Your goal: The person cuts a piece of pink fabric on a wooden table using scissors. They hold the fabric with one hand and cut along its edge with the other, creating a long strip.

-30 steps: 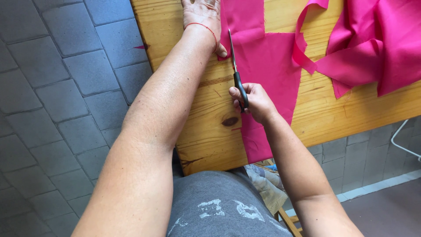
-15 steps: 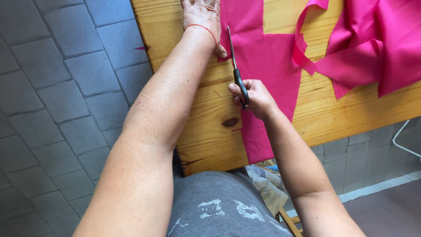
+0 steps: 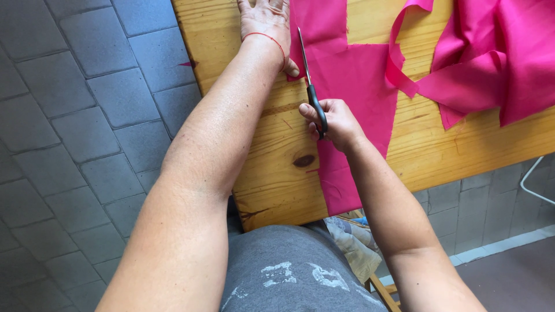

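My right hand grips black-handled scissors whose blades point away from me along the left edge of a flat pink fabric piece. The fabric lies on a wooden table and hangs over its near edge. My left hand rests flat on the table and on the fabric's left edge, just left of the blade tips, a red string around its wrist.
A bunched heap of pink fabric with a looping strip lies on the table's right side. Grey paving stones cover the floor to the left. A patterned cushion shows under the table.
My right hand and the scissors have slid a little further forward along the fabric's edge. The left hand has stayed in place.
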